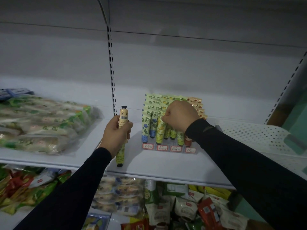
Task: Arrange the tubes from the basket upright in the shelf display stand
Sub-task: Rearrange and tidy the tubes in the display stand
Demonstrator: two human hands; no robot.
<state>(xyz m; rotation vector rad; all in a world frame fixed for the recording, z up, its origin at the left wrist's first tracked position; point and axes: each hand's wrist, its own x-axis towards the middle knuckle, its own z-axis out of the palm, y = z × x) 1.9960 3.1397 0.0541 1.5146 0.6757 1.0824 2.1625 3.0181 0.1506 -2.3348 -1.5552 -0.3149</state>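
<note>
Placing step: the right hand (180, 116) pinches a tube among the display stand (169, 147) rows; the left hand (116, 130) grips two spare tubes (123, 120) — left of it, awaiting seating upright.

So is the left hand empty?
No, the left hand holds two tubes, one pointing up, one down.

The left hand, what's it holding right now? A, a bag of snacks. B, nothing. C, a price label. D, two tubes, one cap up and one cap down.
D: the left hand grips a pale tube with its black cap up and a green-patterned tube hanging cap down.
</note>
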